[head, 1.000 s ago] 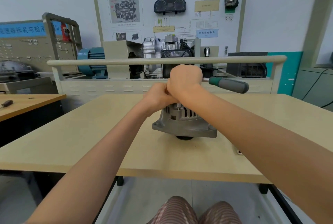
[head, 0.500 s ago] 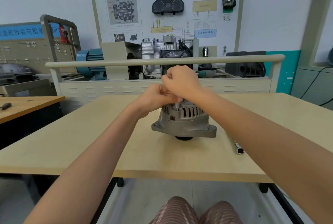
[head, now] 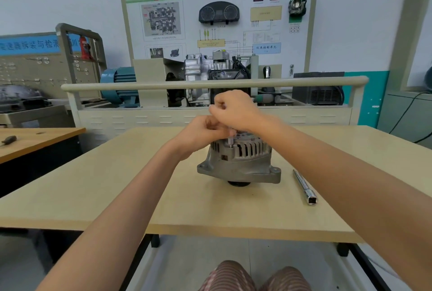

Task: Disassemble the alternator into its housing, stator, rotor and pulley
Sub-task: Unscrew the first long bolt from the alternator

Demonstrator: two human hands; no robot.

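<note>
Head view: right hand [head: 236,109] is gripping a ratchet handle, its socket bit [head: 229,140] standing on a bolt; left hand [head: 201,133] is curling beside it, steadying. Alternator [head: 240,162] is sitting mid-table [head: 93,185], pulley down. Likely heavy, rigid; hold by mounting ears. Extension bar [head: 305,186] is lying nearby.

Your two hands [head: 219,124] crowded the top of the alternator [head: 240,162], blocking access from above. A socket extension bar [head: 305,186] lay just right of it; the table [head: 93,185] left of it lay bare.
</note>
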